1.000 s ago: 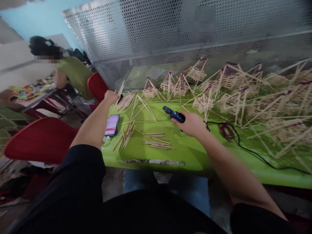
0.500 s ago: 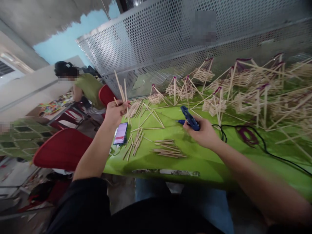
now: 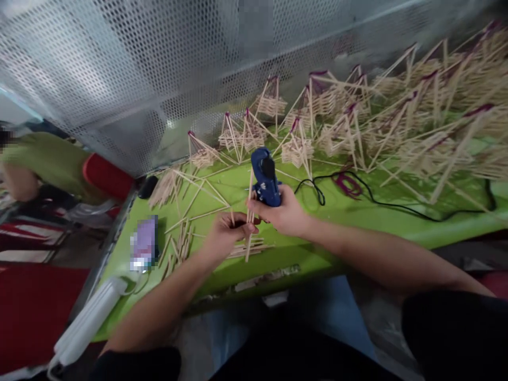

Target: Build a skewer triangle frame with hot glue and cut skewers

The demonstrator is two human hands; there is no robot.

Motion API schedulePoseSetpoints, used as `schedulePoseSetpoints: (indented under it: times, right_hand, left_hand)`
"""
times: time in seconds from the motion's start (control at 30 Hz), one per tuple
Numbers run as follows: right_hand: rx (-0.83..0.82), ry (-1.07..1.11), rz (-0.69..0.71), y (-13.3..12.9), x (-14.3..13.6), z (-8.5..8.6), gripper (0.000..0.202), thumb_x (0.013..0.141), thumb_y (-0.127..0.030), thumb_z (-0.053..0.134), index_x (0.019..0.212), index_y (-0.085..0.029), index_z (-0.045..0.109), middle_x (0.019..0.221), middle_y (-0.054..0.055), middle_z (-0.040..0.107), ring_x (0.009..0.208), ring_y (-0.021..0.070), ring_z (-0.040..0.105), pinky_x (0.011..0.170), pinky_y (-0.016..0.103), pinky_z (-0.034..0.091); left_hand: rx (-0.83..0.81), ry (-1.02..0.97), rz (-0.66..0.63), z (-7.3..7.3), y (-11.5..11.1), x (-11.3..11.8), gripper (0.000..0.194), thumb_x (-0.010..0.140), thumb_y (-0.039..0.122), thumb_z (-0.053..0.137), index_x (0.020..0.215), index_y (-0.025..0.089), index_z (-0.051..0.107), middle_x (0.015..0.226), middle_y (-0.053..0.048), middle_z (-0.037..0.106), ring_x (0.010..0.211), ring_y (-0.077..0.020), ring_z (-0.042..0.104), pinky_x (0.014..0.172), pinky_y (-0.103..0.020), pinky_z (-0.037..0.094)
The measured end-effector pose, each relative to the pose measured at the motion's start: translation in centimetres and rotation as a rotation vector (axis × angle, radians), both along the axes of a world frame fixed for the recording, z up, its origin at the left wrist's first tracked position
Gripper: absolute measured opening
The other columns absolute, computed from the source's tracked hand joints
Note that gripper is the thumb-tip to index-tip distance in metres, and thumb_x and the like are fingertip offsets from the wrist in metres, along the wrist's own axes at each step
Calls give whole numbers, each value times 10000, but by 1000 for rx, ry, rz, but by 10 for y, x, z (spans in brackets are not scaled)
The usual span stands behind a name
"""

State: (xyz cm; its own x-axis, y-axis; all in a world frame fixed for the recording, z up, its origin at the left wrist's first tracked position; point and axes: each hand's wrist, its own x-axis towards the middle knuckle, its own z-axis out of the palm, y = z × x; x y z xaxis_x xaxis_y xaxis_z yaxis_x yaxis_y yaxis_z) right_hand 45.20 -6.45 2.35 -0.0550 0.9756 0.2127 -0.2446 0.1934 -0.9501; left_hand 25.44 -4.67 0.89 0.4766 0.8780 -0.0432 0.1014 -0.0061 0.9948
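In the head view, my left hand (image 3: 224, 235) is closed around a few thin wooden sticks (image 3: 248, 248), held roughly upright over the green table (image 3: 325, 248). My right hand (image 3: 289, 214) grips a blue glue gun (image 3: 265, 174), its thin nozzle pointing left beside the sticks. The right fingertips meet the sticks just above my left fingers; whether they pinch them is unclear. Below both hands lies a small pile of sticks (image 3: 264, 246), partly covered. A flat triangular stick frame (image 3: 204, 185) rests behind my left hand.
Several stick structures with purple tops (image 3: 297, 148) crowd the back and right. A black cord (image 3: 397, 208) and purple string (image 3: 345, 185) lie at right. At left are a phone (image 3: 145, 238), a white power strip (image 3: 91, 320) and loose sticks (image 3: 183, 241). A perforated metal panel (image 3: 178, 63) stands behind.
My left hand has brought its sticks inward and lower, towards the middle. My right hand with the glue gun has come up against them, the gun now more upright. The view has swung right.
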Motion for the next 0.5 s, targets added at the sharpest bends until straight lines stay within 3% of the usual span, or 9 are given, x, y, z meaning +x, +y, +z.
schedulePoseSetpoints:
  times: [0.1, 0.23, 0.37, 0.43, 0.5]
  right_hand:
    - [3, -78, -8, -4, 0, 2, 474, 801, -531, 1013, 689, -234, 661, 597, -35, 584, 537, 124, 500, 515, 302, 452]
    - [5, -83, -20, -3, 6, 4, 452, 822, -527, 1016, 725, -248, 673, 569, -36, 603, 489, 126, 511, 499, 304, 447]
    - [-138, -47, 49, 5, 14, 3, 446, 849, -579, 987, 772, -246, 702, 552, -37, 606, 475, 135, 526, 498, 306, 481]
    - [-232, 17, 128, 8, 15, 1, 434, 840, -578, 989, 798, -235, 728, 558, -42, 603, 466, 122, 504, 497, 300, 495]
    - [-284, 17, 190, 7, 13, -2, 454, 820, -586, 996, 762, -231, 719, 552, -40, 595, 450, 116, 490, 489, 297, 501]
  left_hand:
    - [3, 12, -9, -2, -7, -1, 333, 713, 579, 1086, 792, 291, 939, 830, -65, 854, 699, -227, 716, 687, -371, 570]
    - [93, 40, -72, 5, -7, -8, 385, 849, 633, 999, 885, 254, 946, 786, -66, 829, 699, -224, 731, 660, -344, 572]
    - [351, 25, -44, 5, 0, -17, 346, 1065, 569, 812, 1113, 252, 942, 860, -71, 837, 712, -199, 734, 642, -329, 576]
    - [549, 31, 40, 1, 4, -19, 281, 1073, 489, 814, 1243, 288, 914, 1035, -93, 868, 766, -199, 751, 661, -341, 600]
    - [684, 69, 71, -1, 5, -20, 233, 1033, 456, 862, 1216, 317, 902, 1142, -106, 864, 843, -216, 780, 727, -372, 643]
